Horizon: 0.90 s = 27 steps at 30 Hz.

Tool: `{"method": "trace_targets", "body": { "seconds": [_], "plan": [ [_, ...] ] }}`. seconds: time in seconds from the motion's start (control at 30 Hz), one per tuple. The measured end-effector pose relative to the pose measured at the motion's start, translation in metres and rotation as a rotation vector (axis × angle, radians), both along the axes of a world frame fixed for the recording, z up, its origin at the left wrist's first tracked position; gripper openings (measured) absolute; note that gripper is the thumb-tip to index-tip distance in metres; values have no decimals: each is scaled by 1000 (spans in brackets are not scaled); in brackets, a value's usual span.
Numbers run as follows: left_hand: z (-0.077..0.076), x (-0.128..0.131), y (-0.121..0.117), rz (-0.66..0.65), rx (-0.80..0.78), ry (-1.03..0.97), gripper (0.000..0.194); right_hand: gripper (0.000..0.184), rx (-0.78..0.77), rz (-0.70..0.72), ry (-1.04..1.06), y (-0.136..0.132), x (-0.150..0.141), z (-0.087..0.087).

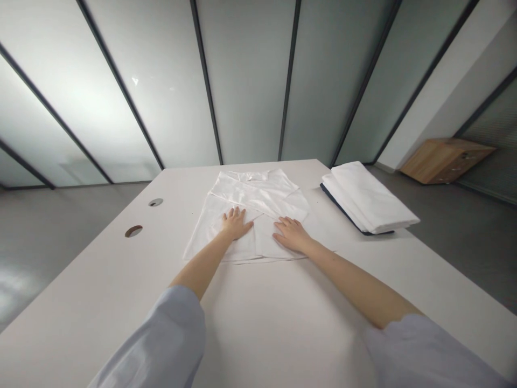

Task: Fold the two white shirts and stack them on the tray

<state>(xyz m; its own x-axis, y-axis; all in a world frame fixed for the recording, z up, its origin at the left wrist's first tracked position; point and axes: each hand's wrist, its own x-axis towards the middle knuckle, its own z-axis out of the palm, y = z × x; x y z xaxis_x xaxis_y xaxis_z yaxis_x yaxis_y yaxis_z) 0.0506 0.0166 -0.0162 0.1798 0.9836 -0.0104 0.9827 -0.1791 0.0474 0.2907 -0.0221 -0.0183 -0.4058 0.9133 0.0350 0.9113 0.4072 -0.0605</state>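
Here we are, left hand (233, 223) and right hand (291, 233) flat on the glossy white garment (258, 191), mid-worktop (258, 312), fingers spread slightly apart, clamping nothing. Light, even palms should suit this slippery-looking fabric; hard pushing could skew the layers. Over to our right, the folded white cloth (367, 194) sits apart; a wide sweep could nudge it.
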Motion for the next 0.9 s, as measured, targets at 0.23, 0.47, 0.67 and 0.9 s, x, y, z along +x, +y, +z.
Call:
{"method": "trace_targets", "body": {
  "seconds": [0.23, 0.47, 0.67, 0.9],
  "plan": [
    [-5, -16, -41, -9, -41, -8, 71, 55, -16, 25, 63, -12, 8, -10],
    [-1, -35, -64, -97, 3, -43, 61, 54, -8, 52, 129, -9, 15, -14],
    [2, -35, -65, -101, 4, -51, 60, 54, 4, 67, 130, -4, 21, -20],
    [-1, -35, -64, -95, 8, -67, 59, 54, 2, 68, 132, -3, 22, -20]
  ]
}}
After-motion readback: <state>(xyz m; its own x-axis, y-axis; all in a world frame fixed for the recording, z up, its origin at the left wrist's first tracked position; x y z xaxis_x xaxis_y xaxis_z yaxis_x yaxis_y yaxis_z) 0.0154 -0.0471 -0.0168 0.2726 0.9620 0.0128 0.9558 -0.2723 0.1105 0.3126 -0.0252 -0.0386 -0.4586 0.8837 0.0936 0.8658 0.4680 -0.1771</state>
